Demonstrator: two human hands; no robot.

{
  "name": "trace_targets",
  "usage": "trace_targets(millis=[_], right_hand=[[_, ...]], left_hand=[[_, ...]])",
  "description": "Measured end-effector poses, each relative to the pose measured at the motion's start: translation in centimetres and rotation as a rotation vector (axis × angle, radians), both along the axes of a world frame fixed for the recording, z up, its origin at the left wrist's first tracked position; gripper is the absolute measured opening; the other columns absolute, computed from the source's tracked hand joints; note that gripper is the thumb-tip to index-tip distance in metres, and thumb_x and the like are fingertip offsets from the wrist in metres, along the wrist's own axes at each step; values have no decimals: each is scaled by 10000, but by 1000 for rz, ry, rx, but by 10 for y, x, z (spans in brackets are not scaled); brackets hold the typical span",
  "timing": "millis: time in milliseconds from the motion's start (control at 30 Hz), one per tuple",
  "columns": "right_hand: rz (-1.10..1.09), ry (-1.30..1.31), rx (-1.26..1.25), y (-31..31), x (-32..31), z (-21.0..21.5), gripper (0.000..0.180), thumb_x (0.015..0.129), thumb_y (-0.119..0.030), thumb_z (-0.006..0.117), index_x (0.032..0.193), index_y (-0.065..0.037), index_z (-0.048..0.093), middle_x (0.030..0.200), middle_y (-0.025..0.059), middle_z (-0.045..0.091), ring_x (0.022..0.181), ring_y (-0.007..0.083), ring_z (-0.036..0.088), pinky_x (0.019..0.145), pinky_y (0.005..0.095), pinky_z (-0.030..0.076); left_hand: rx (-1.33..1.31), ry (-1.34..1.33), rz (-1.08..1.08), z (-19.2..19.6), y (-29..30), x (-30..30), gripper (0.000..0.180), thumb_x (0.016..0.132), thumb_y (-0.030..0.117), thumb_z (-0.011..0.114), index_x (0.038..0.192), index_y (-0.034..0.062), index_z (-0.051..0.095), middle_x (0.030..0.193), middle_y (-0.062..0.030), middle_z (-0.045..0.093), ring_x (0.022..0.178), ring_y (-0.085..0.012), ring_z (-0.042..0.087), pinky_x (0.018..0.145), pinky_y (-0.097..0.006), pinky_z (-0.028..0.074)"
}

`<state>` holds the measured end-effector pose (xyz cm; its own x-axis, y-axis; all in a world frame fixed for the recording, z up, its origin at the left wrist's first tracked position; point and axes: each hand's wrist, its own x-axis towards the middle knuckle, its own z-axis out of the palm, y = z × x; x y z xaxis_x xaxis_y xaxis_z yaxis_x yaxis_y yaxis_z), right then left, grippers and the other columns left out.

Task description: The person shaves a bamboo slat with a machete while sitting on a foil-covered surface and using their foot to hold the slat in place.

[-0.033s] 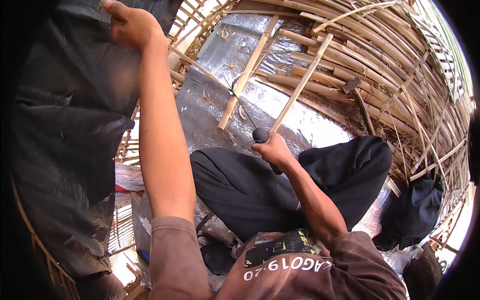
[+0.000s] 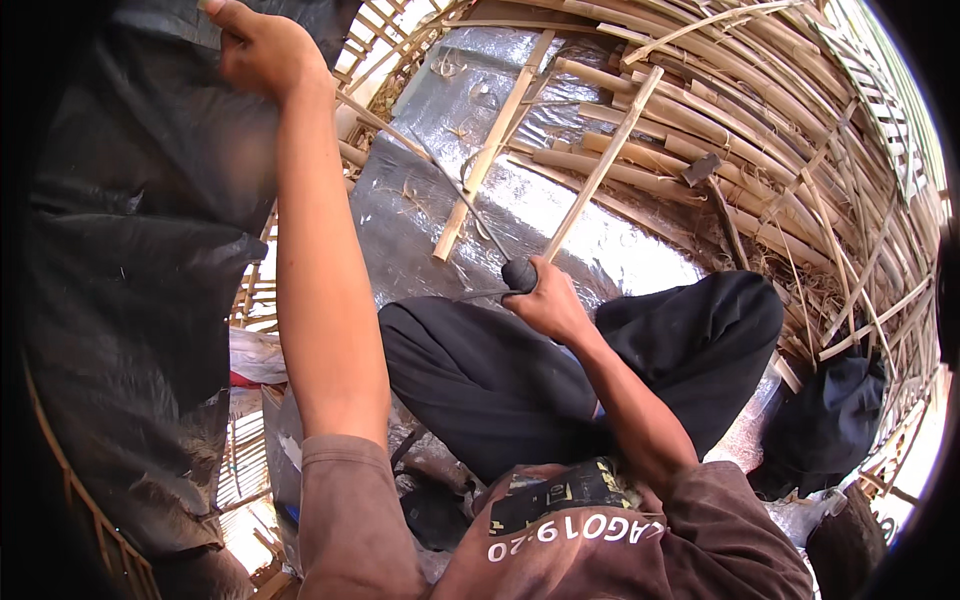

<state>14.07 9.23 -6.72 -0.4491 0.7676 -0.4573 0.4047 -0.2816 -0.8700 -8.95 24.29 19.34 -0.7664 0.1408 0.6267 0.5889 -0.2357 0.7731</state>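
My right hand [image 2: 553, 300], above my crossed legs, is closed around a dark tool with a round black knob [image 2: 519, 275]. From the knob a thin dark rod [image 2: 480, 217] runs up and left, across a flat bamboo strip [image 2: 496, 145]. A second thin, dark, curved piece [image 2: 482, 295] sticks out leftward by the same hand. Far up at the left, my left hand [image 2: 273, 50] is raised in front of a black plastic sheet [image 2: 130, 280]. Its fingers are curled and the thumb reaches toward the top edge; what they hold, if anything, is hidden.
A pale bamboo stick [image 2: 605, 165] lies beyond my right hand. Stacked split bamboo [image 2: 740, 110] fills the upper right, with a hammer-like tool [image 2: 703, 170] on it. Shiny silver sheeting [image 2: 400, 195] covers the floor. A dark cloth bundle [image 2: 825, 425] sits at the right.
The thin rod has shifted and shows more clearly. The curved piece beside my right hand has come into sight, and the knob has moved slightly. My left arm stays in place.
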Motion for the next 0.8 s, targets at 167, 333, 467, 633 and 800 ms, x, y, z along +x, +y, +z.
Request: trace_targets(millis=[167, 333, 467, 633, 800], right_hand=[[25, 89, 110, -16, 10, 58, 413, 710, -172, 783, 1010, 46, 602, 868, 215, 679, 863, 333, 679, 817, 409, 513], [55, -197, 12, -9, 13, -52, 568, 729, -334, 764, 1087, 93, 653, 1014, 321, 685, 1012, 428, 674, 891, 454, 525], [16, -160, -117, -26, 5, -42, 323, 733, -250, 735, 909, 18, 693, 798, 178, 694, 744, 281, 691, 720, 389, 536], [36, -35, -209, -5, 12, -21, 362, 734, -249, 728, 891, 66, 642, 884, 276, 696, 917, 417, 693, 828, 443, 525], [27, 101, 87, -13, 9, 59, 425, 716, -220, 746, 1015, 45, 599, 889, 295, 679, 942, 455, 672, 827, 469, 507]], left_hand=[[-13, -72, 0, 4, -10, -13, 756, 1032, 582, 367, 1013, -117, 656, 1006, -180, 684, 924, -283, 623, 934, -369, 486], [5, -85, 24, 10, -6, -12, 759, 1041, 530, 380, 1248, -179, 558, 1315, -339, 564, 1219, -399, 583, 1049, -383, 460], [-28, -72, 45, 10, -20, 0, 759, 1044, 525, 368, 1209, -186, 578, 1254, -339, 604, 1171, -416, 608, 1010, -406, 477], [-30, 26, 27, 2, -6, 13, 765, 1039, 549, 359, 1231, -154, 591, 1266, -270, 628, 1142, -339, 622, 1023, -375, 461], [-4, -83, 20, 2, -9, -1, 759, 1040, 561, 357, 1022, -140, 647, 1053, -196, 677, 943, -286, 605, 940, -360, 471]])
